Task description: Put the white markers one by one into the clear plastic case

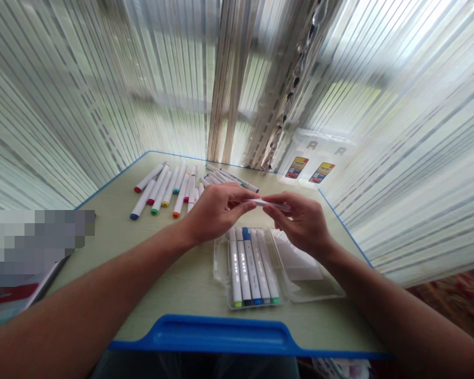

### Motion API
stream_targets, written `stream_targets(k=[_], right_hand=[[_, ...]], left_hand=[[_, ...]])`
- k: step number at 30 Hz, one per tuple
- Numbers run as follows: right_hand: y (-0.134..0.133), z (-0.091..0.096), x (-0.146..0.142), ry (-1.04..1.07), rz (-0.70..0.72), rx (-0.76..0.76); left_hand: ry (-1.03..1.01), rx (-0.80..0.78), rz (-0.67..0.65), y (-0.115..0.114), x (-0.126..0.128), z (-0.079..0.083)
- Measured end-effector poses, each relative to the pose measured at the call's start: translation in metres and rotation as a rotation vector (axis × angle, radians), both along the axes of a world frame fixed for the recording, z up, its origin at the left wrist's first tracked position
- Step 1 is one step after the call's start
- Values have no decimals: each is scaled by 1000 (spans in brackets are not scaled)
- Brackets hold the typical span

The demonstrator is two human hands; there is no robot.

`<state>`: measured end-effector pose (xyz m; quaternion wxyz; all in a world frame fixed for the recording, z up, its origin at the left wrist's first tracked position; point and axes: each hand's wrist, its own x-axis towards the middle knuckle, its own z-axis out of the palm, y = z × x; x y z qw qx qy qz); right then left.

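Observation:
My left hand point(217, 210) and my right hand point(304, 221) meet above the middle of the table, both pinched on one white marker point(269, 203) held level between them. Its cap colour is hidden by my fingers. Right below them lies an open clear plastic case point(221, 263) with several white markers point(253, 266) side by side, caps toward me in green, dark, blue, grey and green. The case's lid point(319, 287) lies open to the right with white paper inside.
Several loose markers point(166, 189) with coloured caps lie at the far left of the pale table point(142, 273), more point(229, 176) behind my hands. Two clear packages point(312, 168) lean at the far right. Striped curtains surround the table. A blue tray edge point(221, 334) runs along the near side.

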<state>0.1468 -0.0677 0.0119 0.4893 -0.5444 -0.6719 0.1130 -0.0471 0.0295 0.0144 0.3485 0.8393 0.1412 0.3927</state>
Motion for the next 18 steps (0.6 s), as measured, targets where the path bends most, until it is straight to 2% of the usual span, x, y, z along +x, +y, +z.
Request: stream_targets(k=[5, 10, 18], right_hand=[[4, -1, 0, 166, 19, 9], [4, 1, -1, 266, 51, -9], [4, 4, -2, 384, 43, 5]], left_hand=[[-25, -146, 34, 0, 1, 1], [9, -207, 50, 1, 0, 6], [-55, -365, -43, 1, -1, 5]])
